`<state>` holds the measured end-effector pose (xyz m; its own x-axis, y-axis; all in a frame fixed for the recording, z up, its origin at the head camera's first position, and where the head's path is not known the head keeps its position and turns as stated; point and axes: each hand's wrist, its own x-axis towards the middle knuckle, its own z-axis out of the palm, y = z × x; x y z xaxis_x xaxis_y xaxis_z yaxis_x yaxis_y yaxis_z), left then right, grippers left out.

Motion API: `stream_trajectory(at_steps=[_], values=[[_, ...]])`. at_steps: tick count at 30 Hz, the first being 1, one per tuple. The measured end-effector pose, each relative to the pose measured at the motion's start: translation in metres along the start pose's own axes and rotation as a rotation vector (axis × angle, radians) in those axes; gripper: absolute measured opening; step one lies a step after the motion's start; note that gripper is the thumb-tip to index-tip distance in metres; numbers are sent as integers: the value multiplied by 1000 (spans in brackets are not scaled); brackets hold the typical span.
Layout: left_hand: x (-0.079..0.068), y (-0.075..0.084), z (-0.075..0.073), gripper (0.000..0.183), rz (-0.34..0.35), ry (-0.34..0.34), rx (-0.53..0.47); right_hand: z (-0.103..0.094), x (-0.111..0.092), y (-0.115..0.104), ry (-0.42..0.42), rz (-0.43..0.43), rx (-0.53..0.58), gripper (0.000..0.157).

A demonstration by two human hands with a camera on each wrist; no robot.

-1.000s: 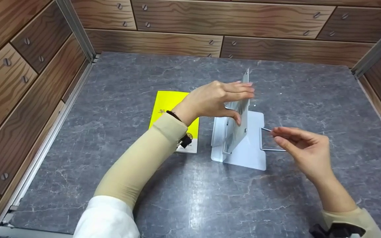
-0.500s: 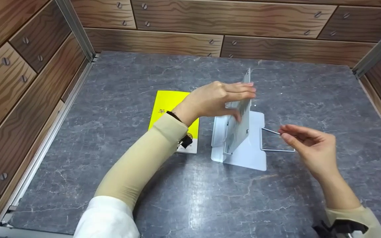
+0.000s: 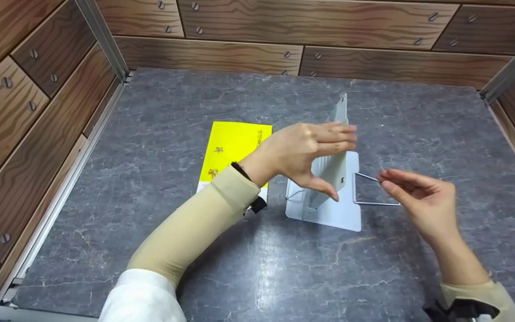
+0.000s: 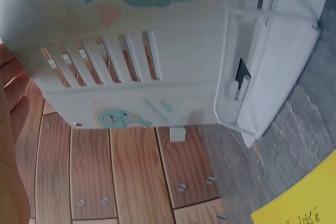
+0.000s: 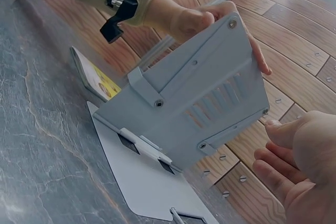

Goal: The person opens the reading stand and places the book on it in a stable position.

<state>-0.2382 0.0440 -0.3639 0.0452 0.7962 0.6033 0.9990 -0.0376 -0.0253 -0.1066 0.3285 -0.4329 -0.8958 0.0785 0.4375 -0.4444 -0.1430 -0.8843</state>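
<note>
A white metal folding book stand [image 3: 329, 214] is set up on the table, its panel [image 4: 184, 56] tilted up from the flat base plate. Cartoon prints and a row of slots mark the panel's front; its back [image 5: 210, 87] shows two hinged side arms. My left hand [image 3: 309, 154] rests against the panel's upper part, fingers straight across the top edge and thumb spread along the front. From the base a wire loop [image 3: 376, 204] sticks out to the right. Loosely curled near that loop, my right hand [image 5: 310, 166] shows nothing between thumb and fingers; the head view hides part of the wire.
A yellow and white book [image 3: 235, 138] lies left of the stand, partly covered by my left forearm. Wood-patterned walls [image 3: 239, 22] with metal corner rails surround the grey marbled table [image 3: 128, 214].
The panel has swung a little to the right, with my left hand lower and nearer on it. My right hand has drawn slightly to the right, uncovering more of the wire loop.
</note>
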Motion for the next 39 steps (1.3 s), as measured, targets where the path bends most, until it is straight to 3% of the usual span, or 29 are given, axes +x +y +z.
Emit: stream_trajectory(at_steps=[7, 12, 18, 24, 32, 39], values=[[-1, 8, 3, 72, 64, 112, -28, -3, 0, 0, -5, 10, 8, 28], [-3, 10, 4, 61, 90, 162, -39, -10, 0, 0, 17, 62, -22, 28], [-6, 12, 6, 58, 104, 195, -38, -22, 2, 3, 77, 215, -205, 31], [-8, 13, 8, 57, 99, 211, -60, -41, 5, 12, 19, 279, -278, 38], [-11, 13, 10, 56, 101, 232, -52, -66, 8, 20, -63, 300, -265, 49], [-11, 13, 10, 57, 98, 231, -51, -79, 9, 26, -157, 351, -486, 59]])
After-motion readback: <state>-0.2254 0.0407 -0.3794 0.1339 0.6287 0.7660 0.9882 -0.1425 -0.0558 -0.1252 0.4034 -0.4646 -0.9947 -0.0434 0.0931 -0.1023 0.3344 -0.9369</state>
